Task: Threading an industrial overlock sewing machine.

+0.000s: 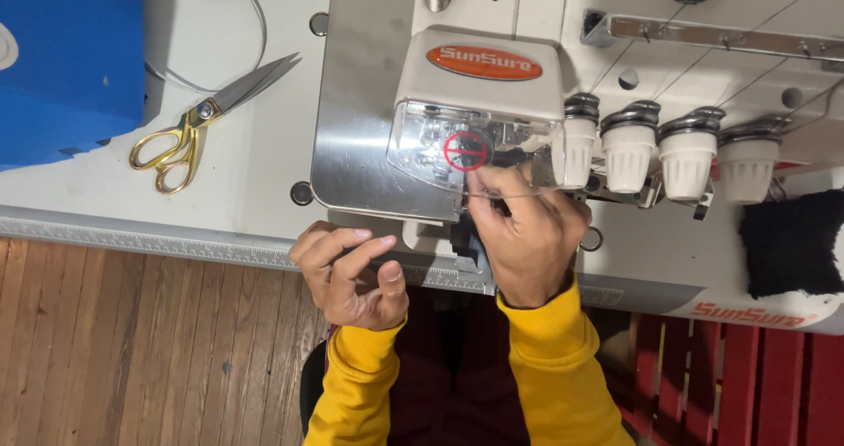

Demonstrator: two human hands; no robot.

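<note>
Head view: right hand (527,235), grip pinched on a thread (501,196), just below the overlock machine's clear guard (440,151). Left hand (352,274), loosely curled and empty, rests at the bench (229,173) edge left of it; scissors (207,120) farther left.

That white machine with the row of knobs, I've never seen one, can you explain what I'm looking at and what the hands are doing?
This is one view from a camera worn on the person's head, looking down. The white machine is a sewing machine of the overlock kind; its four knobs carry threads. The right hand reaches under the clear guard at the needle area; whether it pinches thread is too small to tell. The left hand rests curled at the table edge, holding nothing visible. Gold-handled scissors lie to the left.
</note>
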